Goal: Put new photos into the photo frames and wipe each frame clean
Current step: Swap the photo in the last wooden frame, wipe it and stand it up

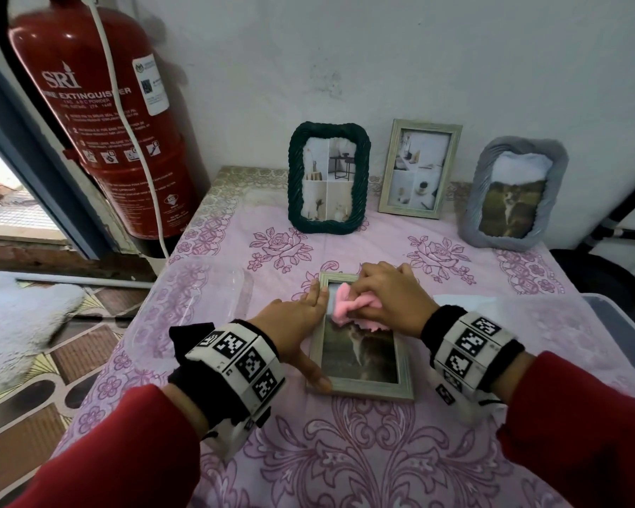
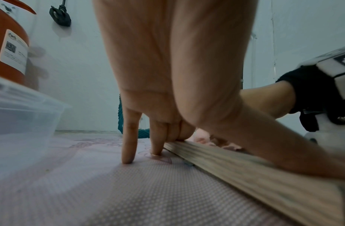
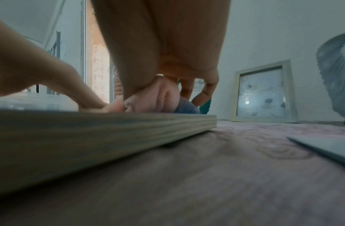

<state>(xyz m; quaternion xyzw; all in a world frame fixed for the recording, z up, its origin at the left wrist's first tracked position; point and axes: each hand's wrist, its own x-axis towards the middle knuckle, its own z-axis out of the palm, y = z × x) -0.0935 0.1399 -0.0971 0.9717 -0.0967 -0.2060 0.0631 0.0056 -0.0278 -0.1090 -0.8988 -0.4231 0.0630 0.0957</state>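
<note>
A pale wooden photo frame [image 1: 367, 389] lies flat on the pink flowered tablecloth [image 1: 345, 452], with a dog photo [image 1: 360, 355] showing under its glass. My left hand [image 1: 301, 311] presses on the frame's left rail [image 2: 245, 172], fingers straight and thumb stretched toward the near corner. My right hand [image 1: 385, 295] grips a bunched pink cloth [image 1: 345, 309] and holds it on the upper part of the glass. The wrist views show the cloth [image 3: 154, 99] squeezed under curled fingers [image 3: 187, 90] above the frame's edge [image 3: 90, 134].
Three frames stand against the wall: dark green [image 1: 329, 177], pale wood [image 1: 418, 168], grey [image 1: 514, 192]. A clear plastic container [image 1: 191, 298] sits left of the hands, a white sheet [image 1: 466, 300] right of them. A red fire extinguisher [image 1: 99, 115] hangs at the left.
</note>
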